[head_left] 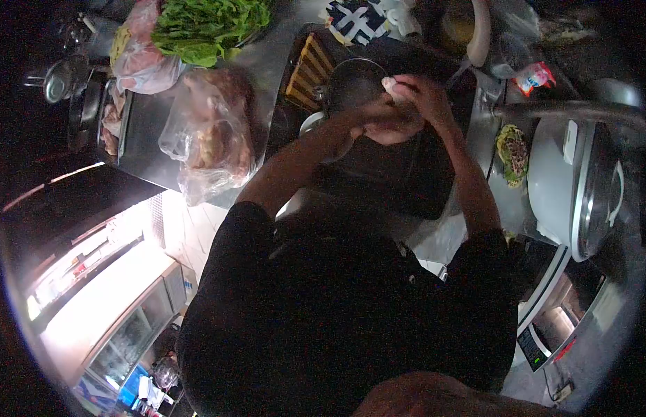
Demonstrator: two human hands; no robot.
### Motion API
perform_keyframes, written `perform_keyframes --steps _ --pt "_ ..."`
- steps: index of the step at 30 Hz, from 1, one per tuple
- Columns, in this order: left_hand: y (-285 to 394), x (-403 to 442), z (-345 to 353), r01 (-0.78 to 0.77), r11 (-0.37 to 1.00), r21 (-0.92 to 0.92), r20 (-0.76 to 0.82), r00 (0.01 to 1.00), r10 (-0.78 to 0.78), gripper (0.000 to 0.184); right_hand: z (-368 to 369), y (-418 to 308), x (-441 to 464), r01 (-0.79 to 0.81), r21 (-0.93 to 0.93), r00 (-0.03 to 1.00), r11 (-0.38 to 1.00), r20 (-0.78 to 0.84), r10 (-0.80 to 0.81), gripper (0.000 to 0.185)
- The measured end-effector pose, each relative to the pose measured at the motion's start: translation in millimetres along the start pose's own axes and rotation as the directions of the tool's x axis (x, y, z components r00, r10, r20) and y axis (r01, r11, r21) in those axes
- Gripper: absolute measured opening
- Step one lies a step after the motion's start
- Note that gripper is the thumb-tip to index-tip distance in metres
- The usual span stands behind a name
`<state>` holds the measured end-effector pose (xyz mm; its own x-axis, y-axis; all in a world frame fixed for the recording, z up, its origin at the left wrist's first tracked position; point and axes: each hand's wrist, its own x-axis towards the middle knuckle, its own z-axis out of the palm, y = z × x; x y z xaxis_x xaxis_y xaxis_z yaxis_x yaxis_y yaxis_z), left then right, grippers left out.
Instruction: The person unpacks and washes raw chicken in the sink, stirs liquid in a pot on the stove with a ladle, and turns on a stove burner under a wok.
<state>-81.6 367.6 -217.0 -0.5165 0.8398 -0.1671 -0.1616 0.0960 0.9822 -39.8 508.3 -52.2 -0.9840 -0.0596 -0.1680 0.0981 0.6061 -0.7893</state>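
Over the dark sink point(378, 174), my left hand point(371, 115) and my right hand point(421, 96) are both closed around a pale pinkish piece point(391, 133) that looks like raw meat. My right hand is on its upper right side, my left hand on its left. A small whitish end shows between the fingers at the top. Blur and dim light hide the left fingertips. A round dark pan or bowl point(350, 73) lies just behind my left hand.
On the left are a clear bag of meat point(215, 139), leafy greens point(208, 31) and a metal tray point(145, 132). A yellow-striped rack point(310, 73) stands in the sink's back left. A faucet pipe point(566, 111), food packet point(512, 154) and large white pot point(555, 177) are right.
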Motion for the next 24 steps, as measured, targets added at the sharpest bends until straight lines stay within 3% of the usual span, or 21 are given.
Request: perform_keyframes --steps 1,7,10,16,19,22,24 --pt "0 0 -1 -0.001 1.000 0.011 0.003 1.000 0.001 0.028 -5 -11 -1 -0.068 0.023 0.996 0.997 0.050 0.067 0.023" --pt "-3 -3 -3 0.002 0.999 0.047 0.006 1.000 -0.003 0.028 2 37 12 0.228 -0.192 0.972 0.954 -0.006 -0.234 0.019" --pt "-6 -5 -5 -0.002 0.998 0.065 0.008 1.000 0.002 0.028 2 29 7 0.172 -0.293 0.983 0.940 -0.011 -0.183 0.014" --pt "-10 -17 -16 0.001 0.995 0.102 0.029 1.000 -0.004 0.028 4 55 7 0.260 -0.390 0.947 0.883 -0.077 -0.313 0.016" --pt "-12 -21 -20 0.005 0.993 0.119 0.041 0.999 -0.009 0.028 -1 78 11 0.033 -0.508 0.970 0.861 -0.190 -0.150 0.017" --pt "-14 -24 -23 0.012 0.992 0.127 0.052 0.999 -0.018 0.028 -4 66 2 -0.030 -0.376 0.979 0.926 -0.198 -0.049 0.018" --pt "-16 -25 -22 0.010 0.992 0.129 0.063 0.998 -0.018 0.028 -3 74 1 0.080 -0.391 0.982 0.917 -0.124 -0.139 0.019"
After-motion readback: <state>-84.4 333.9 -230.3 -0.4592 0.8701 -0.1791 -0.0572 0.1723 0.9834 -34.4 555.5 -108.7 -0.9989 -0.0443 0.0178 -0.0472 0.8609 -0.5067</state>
